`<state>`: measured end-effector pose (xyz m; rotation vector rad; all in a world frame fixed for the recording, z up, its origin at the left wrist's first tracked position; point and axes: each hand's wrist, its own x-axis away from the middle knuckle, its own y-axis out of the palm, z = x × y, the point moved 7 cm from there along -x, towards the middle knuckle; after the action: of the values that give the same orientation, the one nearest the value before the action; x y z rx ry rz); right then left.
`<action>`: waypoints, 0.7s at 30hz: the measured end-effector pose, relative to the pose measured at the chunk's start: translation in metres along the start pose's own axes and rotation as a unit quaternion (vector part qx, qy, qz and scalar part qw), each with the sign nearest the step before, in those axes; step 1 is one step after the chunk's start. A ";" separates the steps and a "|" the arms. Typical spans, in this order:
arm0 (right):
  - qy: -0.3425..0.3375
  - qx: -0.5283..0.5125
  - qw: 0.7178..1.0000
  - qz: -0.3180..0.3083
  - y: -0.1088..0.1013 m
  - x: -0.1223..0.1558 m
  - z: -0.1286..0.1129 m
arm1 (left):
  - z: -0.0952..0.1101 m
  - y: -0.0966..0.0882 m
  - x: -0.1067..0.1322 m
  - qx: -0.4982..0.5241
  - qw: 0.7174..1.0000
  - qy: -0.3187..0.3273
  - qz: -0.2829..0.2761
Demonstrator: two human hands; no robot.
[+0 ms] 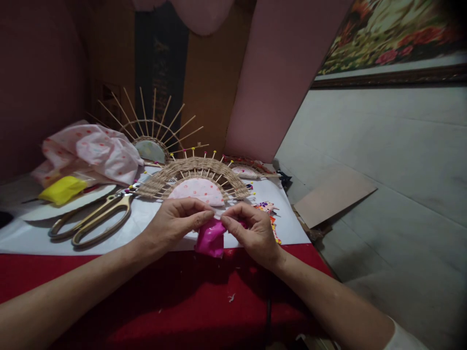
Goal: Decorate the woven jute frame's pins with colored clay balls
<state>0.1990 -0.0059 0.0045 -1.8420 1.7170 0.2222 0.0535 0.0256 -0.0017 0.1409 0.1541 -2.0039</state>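
Observation:
A magenta plastic packet (210,240), perhaps of soft clay, hangs at the table's front edge. My left hand (178,222) pinches its top edge between thumb and fingers. Close beside, my right hand (251,232) pinches the same edge from the other side. Just beyond my fingers lies a half-round woven fan (189,169) of twine and thin sticks, with coloured beads on the stick ends. At its centre is a half-disc of pink dotted fabric (199,190). The packet's upper edge is partly covered by my fingers.
Gold-handled scissors (100,216) lie left of the fan, near a yellow packet (62,190) and crumpled dotted cloth (91,150). A second stick fan (151,146) leans behind. White paper (146,228) covers part of the red tabletop (153,296). A grey wall (394,146) stands right.

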 end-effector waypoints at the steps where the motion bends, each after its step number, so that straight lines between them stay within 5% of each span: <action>1: -0.001 0.002 1.000 0.002 0.000 0.000 0.000 | 0.000 0.000 0.000 0.002 1.000 0.001 0.001; 21: -0.011 0.029 0.999 0.005 0.001 0.002 -0.005 | 0.000 -0.001 0.000 -0.015 0.999 0.035 0.007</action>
<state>0.1974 -0.0100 0.0072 -1.7828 1.7001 0.1940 0.0528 0.0259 -0.0017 0.1935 0.2272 -1.9830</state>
